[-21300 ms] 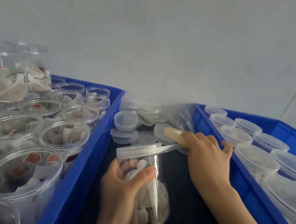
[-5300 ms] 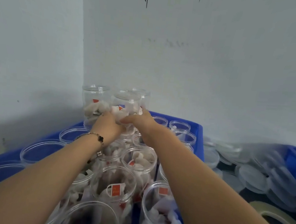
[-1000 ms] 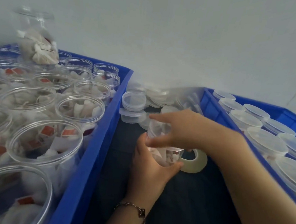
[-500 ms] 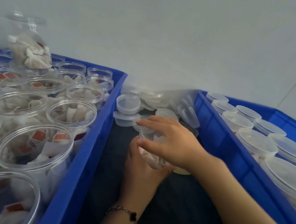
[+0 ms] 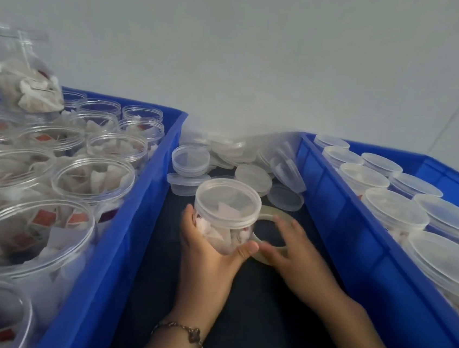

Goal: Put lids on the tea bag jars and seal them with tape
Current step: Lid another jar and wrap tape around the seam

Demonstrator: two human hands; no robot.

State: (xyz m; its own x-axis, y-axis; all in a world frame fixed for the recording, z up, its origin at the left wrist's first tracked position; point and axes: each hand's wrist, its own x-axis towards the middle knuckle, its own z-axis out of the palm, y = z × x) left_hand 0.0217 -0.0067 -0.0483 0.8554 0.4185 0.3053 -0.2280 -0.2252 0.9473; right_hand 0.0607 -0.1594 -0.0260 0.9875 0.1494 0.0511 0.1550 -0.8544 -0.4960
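Observation:
A clear jar of tea bags (image 5: 224, 224) stands on the dark surface between two blue crates, with a translucent lid (image 5: 228, 199) on top. My left hand (image 5: 208, 256) grips the jar from below and behind, thumb on its right side. My right hand (image 5: 296, 254) lies on the roll of clear tape (image 5: 272, 218) just right of the jar, fingers curved over its ring. Part of the roll is hidden behind the jar.
The left blue crate (image 5: 120, 236) holds several open jars of tea bags (image 5: 93, 176). The right blue crate (image 5: 357, 244) holds several lidded jars (image 5: 394, 211). Loose lids (image 5: 253, 176) are piled at the back against the white wall.
My right hand has left the top of the jar, where the lid now sits, and moved down to the tape roll. The left hand still holds the jar.

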